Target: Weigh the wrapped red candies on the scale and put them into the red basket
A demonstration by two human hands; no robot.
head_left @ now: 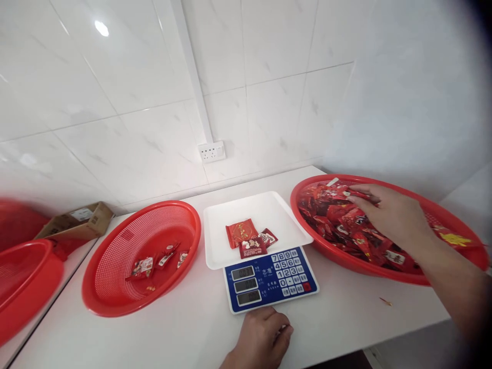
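Observation:
My right hand [395, 212] reaches into the right red basket [384, 182], its fingertips closed on a small red packet [359, 195] at the top of the pile. Many more red packets [351, 218] lie beneath it. In front of the digital scale [271, 279], my left hand [263, 335] rests curled on the table; the inside of its fist is hidden. On the scale's white tray [219, 210] sit a larger red packet [241, 232] with gold print and smaller dark red packets [253, 247] beside it.
A second red basket [111, 256] to the left holds several packets [142, 267]. Farther left are another red container [26, 302] and a cardboard box [80, 223]. A wall socket [211, 151] is behind the scale. A small scrap [386, 301] lies on the white table [338, 318].

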